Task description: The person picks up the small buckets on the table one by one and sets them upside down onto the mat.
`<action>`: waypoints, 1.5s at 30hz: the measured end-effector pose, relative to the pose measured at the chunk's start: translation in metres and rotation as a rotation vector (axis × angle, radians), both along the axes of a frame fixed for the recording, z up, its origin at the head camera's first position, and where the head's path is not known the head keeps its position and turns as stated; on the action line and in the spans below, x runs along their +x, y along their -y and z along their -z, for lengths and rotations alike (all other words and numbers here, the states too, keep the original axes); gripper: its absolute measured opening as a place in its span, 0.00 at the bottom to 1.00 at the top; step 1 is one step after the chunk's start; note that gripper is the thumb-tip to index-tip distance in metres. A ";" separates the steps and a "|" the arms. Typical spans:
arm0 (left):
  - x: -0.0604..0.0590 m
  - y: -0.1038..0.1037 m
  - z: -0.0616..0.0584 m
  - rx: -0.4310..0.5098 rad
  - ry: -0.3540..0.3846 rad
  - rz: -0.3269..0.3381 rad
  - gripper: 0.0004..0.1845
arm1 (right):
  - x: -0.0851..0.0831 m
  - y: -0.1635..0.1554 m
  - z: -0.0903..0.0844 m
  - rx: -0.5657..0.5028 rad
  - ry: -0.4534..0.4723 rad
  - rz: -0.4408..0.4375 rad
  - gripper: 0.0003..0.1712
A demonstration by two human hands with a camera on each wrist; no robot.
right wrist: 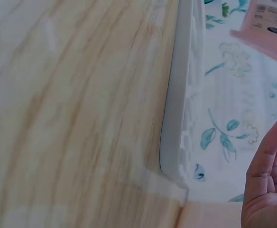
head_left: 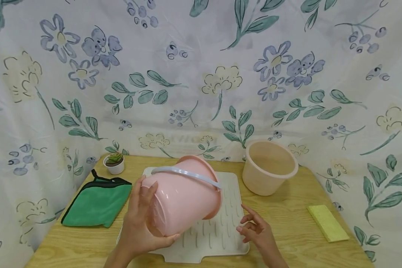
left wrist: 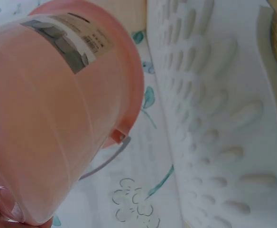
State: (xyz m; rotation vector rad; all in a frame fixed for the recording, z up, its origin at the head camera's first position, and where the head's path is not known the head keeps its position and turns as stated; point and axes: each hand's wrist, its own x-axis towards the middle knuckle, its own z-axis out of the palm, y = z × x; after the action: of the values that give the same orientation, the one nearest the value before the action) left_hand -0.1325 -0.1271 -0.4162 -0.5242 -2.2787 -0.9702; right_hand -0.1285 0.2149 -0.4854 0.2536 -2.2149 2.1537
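A pink bucket [head_left: 184, 197] is tipped on its side above a white ridged drain mat [head_left: 201, 238], its mouth facing right and its pale handle lying across the upper side. My left hand [head_left: 139, 223] grips the bucket's base, thumb below and fingers on the far side. In the left wrist view a printed label [left wrist: 72, 40] shows on the bucket [left wrist: 48, 114]. Apart from the bucket, my right hand [head_left: 258, 232] hovers at the mat's right edge with loosely bent fingers, holding nothing. The right wrist view shows this hand [right wrist: 266, 185] beside the mat [right wrist: 174, 118].
A beige tub [head_left: 264, 182] stands at the back right, and a yellow sponge cloth [head_left: 328, 223] lies at the right. On the left are a folded green cloth [head_left: 97, 204] with black trim and a small potted succulent [head_left: 114, 163]. A floral curtain [head_left: 201, 100] surrounds the wooden table [head_left: 288, 238].
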 end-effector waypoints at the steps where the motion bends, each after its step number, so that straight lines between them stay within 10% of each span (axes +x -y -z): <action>1: 0.001 0.001 -0.001 -0.010 0.002 -0.001 0.66 | 0.000 0.000 -0.001 0.007 0.015 0.009 0.34; 18: -0.002 0.032 -0.011 -0.179 -0.146 -0.043 0.64 | -0.004 -0.019 -0.009 0.121 0.104 0.112 0.37; 45: 0.001 0.061 -0.027 -0.448 -0.067 -0.149 0.61 | -0.005 -0.057 -0.017 0.197 0.086 0.252 0.40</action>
State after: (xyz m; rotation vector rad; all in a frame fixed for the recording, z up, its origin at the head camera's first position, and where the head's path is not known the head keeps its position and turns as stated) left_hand -0.1318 -0.1880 -0.3897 -0.5486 -2.4381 -0.3606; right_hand -0.1339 0.2717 -0.4680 -0.1101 -2.3603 1.8545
